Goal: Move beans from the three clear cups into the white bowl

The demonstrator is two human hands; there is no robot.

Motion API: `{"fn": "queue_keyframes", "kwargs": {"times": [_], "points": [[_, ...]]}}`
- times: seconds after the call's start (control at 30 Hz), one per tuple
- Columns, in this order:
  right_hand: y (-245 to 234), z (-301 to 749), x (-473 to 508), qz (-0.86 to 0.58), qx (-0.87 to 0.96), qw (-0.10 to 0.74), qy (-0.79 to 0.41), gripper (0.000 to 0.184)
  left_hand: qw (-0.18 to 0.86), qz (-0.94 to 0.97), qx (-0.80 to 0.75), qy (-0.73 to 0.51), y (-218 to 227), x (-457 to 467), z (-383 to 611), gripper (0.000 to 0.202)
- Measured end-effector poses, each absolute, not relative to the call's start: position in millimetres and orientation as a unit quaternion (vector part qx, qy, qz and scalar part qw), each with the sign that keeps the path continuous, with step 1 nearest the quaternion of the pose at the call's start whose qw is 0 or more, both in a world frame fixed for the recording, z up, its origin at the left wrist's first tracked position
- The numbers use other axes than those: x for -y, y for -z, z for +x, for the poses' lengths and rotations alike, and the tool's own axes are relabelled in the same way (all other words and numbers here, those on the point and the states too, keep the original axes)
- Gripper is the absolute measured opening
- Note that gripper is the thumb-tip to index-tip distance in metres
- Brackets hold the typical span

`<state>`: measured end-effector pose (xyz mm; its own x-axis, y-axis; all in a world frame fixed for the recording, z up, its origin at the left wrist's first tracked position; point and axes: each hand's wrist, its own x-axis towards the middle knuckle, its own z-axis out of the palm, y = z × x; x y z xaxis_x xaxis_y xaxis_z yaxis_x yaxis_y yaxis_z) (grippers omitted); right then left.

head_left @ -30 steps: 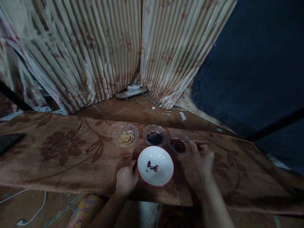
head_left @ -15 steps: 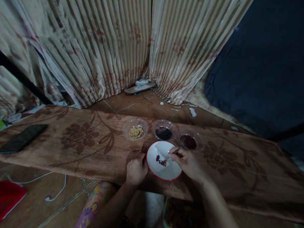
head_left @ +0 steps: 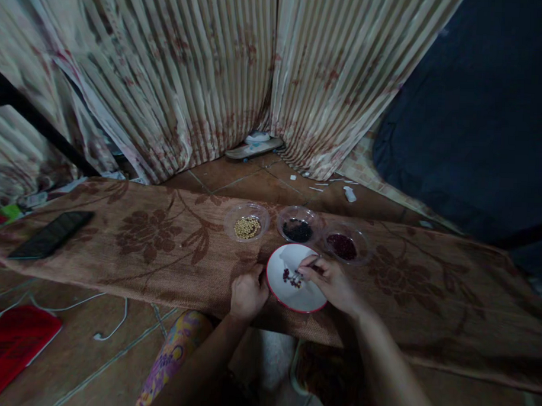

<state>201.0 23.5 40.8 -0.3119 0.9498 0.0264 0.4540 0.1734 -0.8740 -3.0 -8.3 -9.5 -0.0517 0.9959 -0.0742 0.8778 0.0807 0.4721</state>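
In the head view, the bowl (head_left: 307,300) sits just right of the frame's centre, on the patterned cloth (head_left: 206,283), with a small cluster of dark red and paler beans (head_left: 287,276) near its middle. The right hand (head_left: 334,286) reaches over the bowl's right side, thumb and fingers pinched narrow around a thin tool (head_left: 297,276), its tip down among the beans. Whether a bean is caught in the tip is too small to tell. A loose or uneven pinch could let a smooth bean slip or skid up the curved wall.

The left hand (head_left: 249,296), left of centre, lies with its fingers curled at the bowl's left rim; I cannot tell whether it grips the rim or only rests beside it. If it only rests there, a sideways push from the tool could slide the bowl over the cloth.

Above the bowl stand three clear tubs: yellow beans (head_left: 247,227) left, black beans (head_left: 297,231) in the middle, red beans (head_left: 342,247) right. The last two tubs are close to the bowl's upper rim, so a shifted bowl or careless wrist could tip one and mix the beans.
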Motion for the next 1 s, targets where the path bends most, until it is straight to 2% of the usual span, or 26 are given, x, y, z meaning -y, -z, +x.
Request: {"fn": "queue_keyframes", "kwargs": {"times": [0.17,0.4,1.0], "points": [[-38,209,-27,-0.563,0.657,0.354,-0.356,0.030,0.201,0.664,-0.703,-0.156,9,8,-3,0.023],[-33,213,-27,-0.559,0.661,0.352,-0.356,0.030,0.197,0.665,-0.701,-0.164,8,9,-3,0.021],[-43,204,-27,-0.574,0.707,0.310,-0.272,0.029,0.194,0.666,-0.705,-0.148,7,8,-3,0.022]]}}
